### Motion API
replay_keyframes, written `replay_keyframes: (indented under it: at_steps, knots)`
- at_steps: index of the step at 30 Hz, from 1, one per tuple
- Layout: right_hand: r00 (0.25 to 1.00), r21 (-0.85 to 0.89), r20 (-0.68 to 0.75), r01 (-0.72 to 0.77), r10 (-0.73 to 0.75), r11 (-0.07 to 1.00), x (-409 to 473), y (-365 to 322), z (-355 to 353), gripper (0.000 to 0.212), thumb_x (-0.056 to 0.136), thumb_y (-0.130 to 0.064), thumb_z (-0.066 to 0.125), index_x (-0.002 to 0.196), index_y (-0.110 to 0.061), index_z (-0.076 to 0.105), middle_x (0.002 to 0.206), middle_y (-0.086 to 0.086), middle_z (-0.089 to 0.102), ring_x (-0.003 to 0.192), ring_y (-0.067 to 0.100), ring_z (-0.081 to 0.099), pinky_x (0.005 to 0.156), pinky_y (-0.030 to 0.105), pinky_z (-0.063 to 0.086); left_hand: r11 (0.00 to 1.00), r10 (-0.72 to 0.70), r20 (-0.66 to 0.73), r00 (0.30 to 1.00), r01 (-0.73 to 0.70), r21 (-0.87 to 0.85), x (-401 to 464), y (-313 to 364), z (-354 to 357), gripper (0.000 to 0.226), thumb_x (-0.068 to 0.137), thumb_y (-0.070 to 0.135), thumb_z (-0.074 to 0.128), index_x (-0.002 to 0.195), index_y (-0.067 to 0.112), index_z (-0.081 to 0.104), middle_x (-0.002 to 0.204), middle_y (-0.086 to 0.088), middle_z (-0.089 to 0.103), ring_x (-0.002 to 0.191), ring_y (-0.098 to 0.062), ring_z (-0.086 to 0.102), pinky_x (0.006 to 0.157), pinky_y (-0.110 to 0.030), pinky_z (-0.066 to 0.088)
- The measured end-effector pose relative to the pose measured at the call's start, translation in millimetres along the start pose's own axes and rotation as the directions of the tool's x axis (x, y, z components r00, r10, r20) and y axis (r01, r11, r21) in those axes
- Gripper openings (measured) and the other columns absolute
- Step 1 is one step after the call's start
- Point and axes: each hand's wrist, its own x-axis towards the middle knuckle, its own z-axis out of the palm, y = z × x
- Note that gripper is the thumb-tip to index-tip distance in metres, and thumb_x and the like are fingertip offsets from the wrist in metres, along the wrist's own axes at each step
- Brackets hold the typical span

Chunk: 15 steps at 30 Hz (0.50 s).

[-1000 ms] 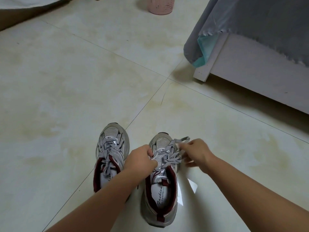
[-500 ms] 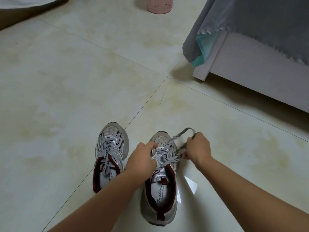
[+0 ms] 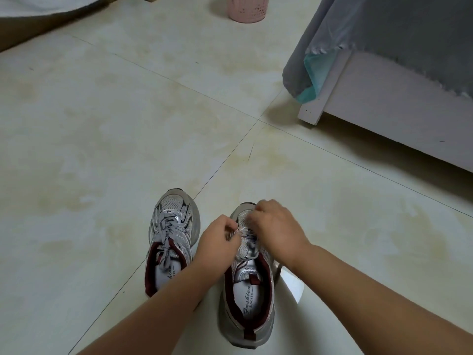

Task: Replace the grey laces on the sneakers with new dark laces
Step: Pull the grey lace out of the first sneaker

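On the tiled floor, the laced left sneaker stands at 9 o'clock of the right sneaker, over whose grey lace the left hand pinches one strand while the right hand, fingers curled, grips at 12 o'clock.

Right hand covering the right sneaker's upper lacing — fingertip grip unclear, pink container cropping out at top edge.
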Motion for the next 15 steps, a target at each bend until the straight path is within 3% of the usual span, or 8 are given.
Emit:
replay_keyframes:
  at_steps: [4,9,11,13,15]
  knots:
    - [0.994,0.06,0.109,-0.035,0.029,0.998,4,-12,5,0.023,0.091,-0.018,0.05,0.109,-0.008,0.06,0.113,0.011,0.054,0.109,0.028,0.049,0.083,0.034,0.039,0.997,-0.077,-0.023,0.997,0.078,0.026,5,-1,3,0.014,0.08,0.016,0.066,0.074,0.021,0.055,0.068,0.003,0.054,0.057,-0.011,0.045,0.055,-0.024,0.035]
    - [0.996,0.04,0.086,-0.037,0.033,0.999,4,-16,8,0.018,0.09,-0.009,0.048,0.103,-0.007,0.061,0.111,0.011,0.055,0.107,0.028,0.05,0.081,0.031,0.039,0.993,-0.115,-0.031,0.993,0.115,0.032,3,1,1,0.022,0.077,0.013,0.067,0.065,0.026,0.053,0.063,0.006,0.054,0.059,-0.013,0.049,0.059,-0.025,0.04]
    - [0.988,0.248,0.106,-0.138,0.115,0.959,7,-14,6,0.013,0.088,-0.009,0.053,0.08,-0.013,0.063,0.096,0.005,0.058,0.093,0.022,0.053,0.075,0.027,0.039,0.991,-0.118,-0.038,0.992,0.12,0.052,1,2,1,0.023,0.077,0.012,0.065,0.067,0.026,0.051,0.063,0.004,0.055,0.054,-0.012,0.047,0.055,-0.024,0.038]
    - [0.961,0.505,0.201,-0.268,0.189,0.821,10,-7,5,0.032,0.083,-0.001,0.054,0.057,-0.02,0.051,0.069,-0.001,0.055,0.07,0.016,0.052,0.063,0.023,0.039,0.99,-0.104,-0.047,0.993,0.107,0.089,-1,4,1,0.021,0.077,0.012,0.064,0.069,0.026,0.05,0.071,0.004,0.057,0.055,-0.009,0.047,0.054,-0.023,0.038]
    - [0.94,0.676,0.265,-0.341,0.216,0.654,7,-2,3,0.038,0.081,0.007,0.05,0.054,-0.019,0.047,0.058,-0.004,0.049,0.057,0.01,0.045,0.055,0.021,0.037,0.987,-0.086,-0.058,0.995,0.092,0.131,-3,8,1,0.02,0.077,0.013,0.063,0.071,0.026,0.049,0.08,0.004,0.059,0.058,-0.008,0.048,0.055,-0.022,0.038]
